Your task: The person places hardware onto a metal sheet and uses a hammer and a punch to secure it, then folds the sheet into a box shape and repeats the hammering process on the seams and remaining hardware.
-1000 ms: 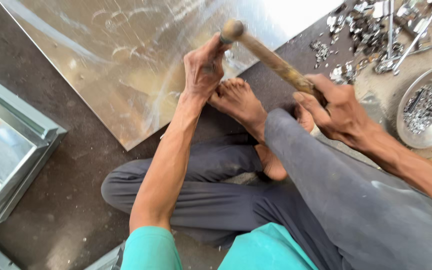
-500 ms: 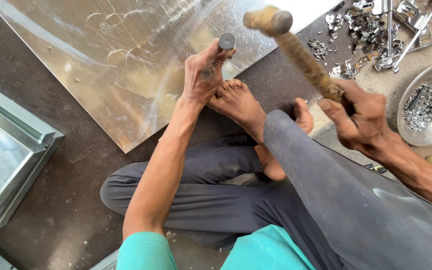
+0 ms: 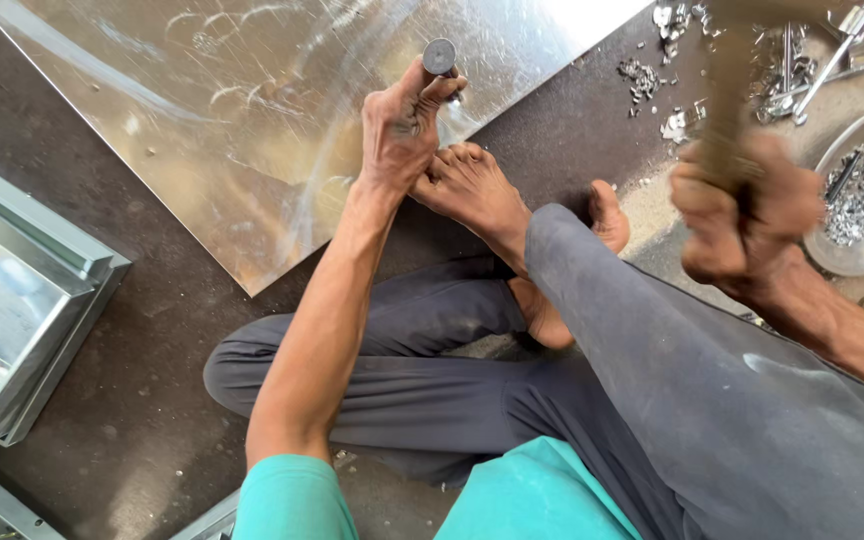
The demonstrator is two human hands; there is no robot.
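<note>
From the head view, your left hand (image 3: 402, 125) is wrapped tight around a punch (image 3: 440, 60). The punch stands up on the sheet (image 3: 202, 120), near its edge. Its flat round top pokes out just above your fingers (image 3: 442, 90).

Your right hand (image 3: 747, 205) is closed around a hammer (image 3: 727, 110). The hammer is lifted high and off to the right, well apart from the punch. It looks very blurry, so you cannot tell how the head is turned.

Here is what could go wrong. The top of the punch is small, and your fingers sit right under it. If the hammer comes down a bit crooked, it could slip off the top and hit your thumb or knuckles.

If you let the punch lean, the hit could make it skid on the shiny sheet and scratch it, or mark the wrong spot.

Your bare foot (image 3: 477, 190) rests by the sheet's edge, touching your left wrist. A jumping punch or a missed swing could land on your toes. The sheet's edge looks sharp too.

Little metal scraps (image 3: 652, 75) lie near, and more sit in a bowl (image 3: 832, 255). Bare skin could get cut on them.
</note>
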